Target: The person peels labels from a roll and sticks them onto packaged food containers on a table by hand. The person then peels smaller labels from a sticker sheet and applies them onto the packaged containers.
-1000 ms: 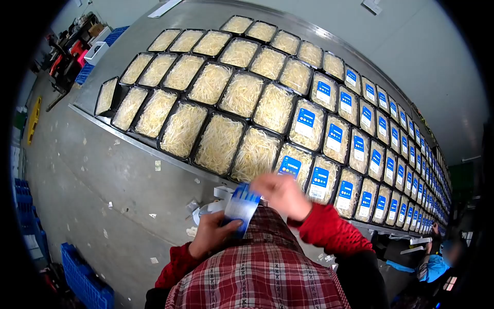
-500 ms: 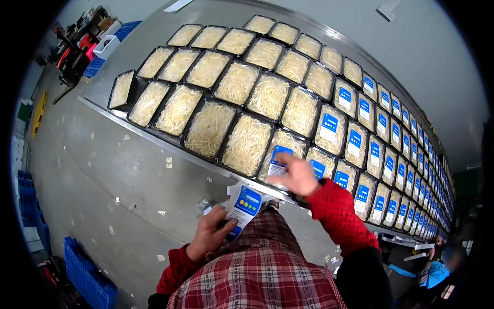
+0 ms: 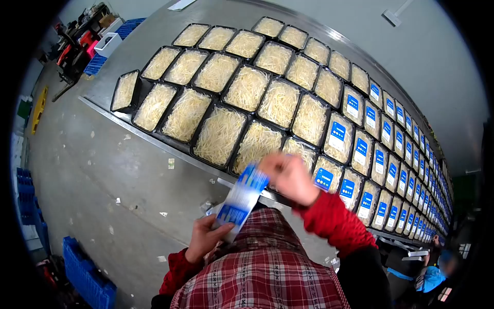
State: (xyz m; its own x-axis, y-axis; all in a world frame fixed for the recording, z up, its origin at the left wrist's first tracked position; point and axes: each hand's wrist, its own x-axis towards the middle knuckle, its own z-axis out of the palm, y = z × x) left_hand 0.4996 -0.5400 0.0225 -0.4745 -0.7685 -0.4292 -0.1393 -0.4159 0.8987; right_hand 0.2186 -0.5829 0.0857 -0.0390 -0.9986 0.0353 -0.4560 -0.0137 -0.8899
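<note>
A strip of blue-and-white labels (image 3: 239,200) is pinched in my left hand (image 3: 208,237), in front of the table's near edge. At the strip's upper end, the closed fingertips of my right hand (image 3: 290,177) grip a label; motion blurs both. Just behind that hand lies a black tray of bean sprouts (image 3: 300,149), partly covered by it. To its left, another tray of bean sprouts (image 3: 259,144) shows no label. On the right, a labelled tray (image 3: 327,174) carries a blue-and-white label on its top.
Rows of sprout trays cover the metal table (image 3: 149,135), those on the right labelled. One tray (image 3: 125,91) sits tilted at the left end. Blue pallets (image 3: 87,275) stand on the floor, littered with scraps. A person in blue (image 3: 433,278) is at the far right.
My right hand has moved left from the labelled tray to the label strip's upper end. My left hand still holds the strip. The view has shifted slightly.
</note>
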